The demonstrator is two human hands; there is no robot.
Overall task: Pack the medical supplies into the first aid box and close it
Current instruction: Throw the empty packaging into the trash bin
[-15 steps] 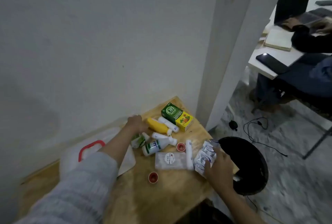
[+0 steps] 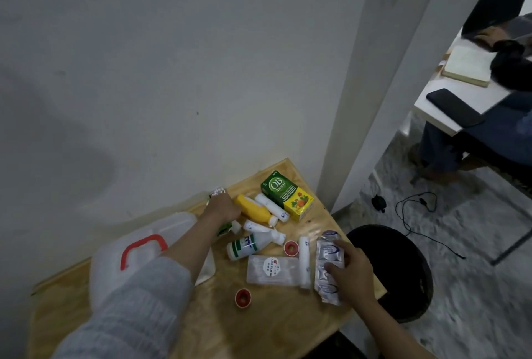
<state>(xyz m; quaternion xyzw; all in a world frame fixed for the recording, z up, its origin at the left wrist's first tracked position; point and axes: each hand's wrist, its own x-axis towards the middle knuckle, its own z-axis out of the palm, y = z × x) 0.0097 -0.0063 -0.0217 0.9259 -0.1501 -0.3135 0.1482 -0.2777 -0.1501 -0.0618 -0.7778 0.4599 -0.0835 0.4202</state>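
The white first aid box (image 2: 178, 224) with a red handle (image 2: 142, 249) lies on the wooden table (image 2: 273, 324) by the wall, partly under my left arm. My left hand (image 2: 221, 209) is closed around a small silvery packet (image 2: 218, 192) beside a yellow bottle (image 2: 253, 209). My right hand (image 2: 352, 272) grips a stack of silver foil packs (image 2: 326, 255) at the table's right edge. Between them lie a green OB herbal carton (image 2: 288, 194), a white tube (image 2: 272, 207), a green-labelled white bottle (image 2: 249, 245), a cling film packet (image 2: 272, 269), a white roll (image 2: 304, 260) and two red tape rolls (image 2: 291, 248) (image 2: 243, 297).
A black bin (image 2: 403, 272) stands on the floor right of the table. The white wall and a pillar (image 2: 359, 128) close the back. A cable (image 2: 414, 214) lies on the floor. Another person sits at a white desk (image 2: 443, 111) at the upper right.
A small silvery packet now sticks out above the fingers of my left hand near the wall. My right hand stays on the foil packs.
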